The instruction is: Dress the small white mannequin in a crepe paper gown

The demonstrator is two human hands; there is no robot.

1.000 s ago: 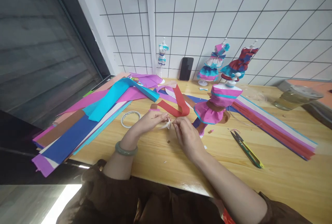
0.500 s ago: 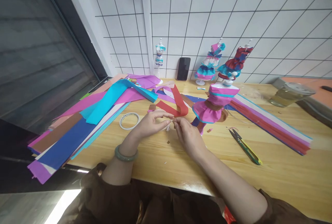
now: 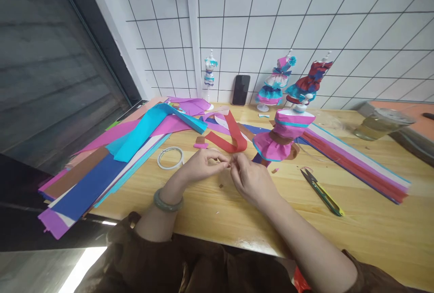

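My left hand [image 3: 203, 165], with a green bangle at the wrist, has its thumb and fingertips pinched together over the table. My right hand [image 3: 252, 177] meets it fingertip to fingertip, its fingers also pinched. Whatever lies between the fingertips is too small to make out. Just beyond the hands lies a red paper strip [image 3: 233, 141]. Beside my right hand stands a small dress form in a pink dress [image 3: 283, 134] with a brown waist. A roll of white tape [image 3: 170, 158] lies left of my left hand, and thread snips [image 3: 323, 193] lie to the right.
Colored paper strips [image 3: 88, 189] cover the left side, and more strips [image 3: 359, 162] lie at the right. A phone [image 3: 241, 90] and several dressed forms stand by the tiled wall. A cup of liquid [image 3: 379, 125] stands at the right.
My fingertips have drawn closer together, and my right hand has shifted slightly right. A small white piece below the fingertips no longer shows. The view has shifted slightly.
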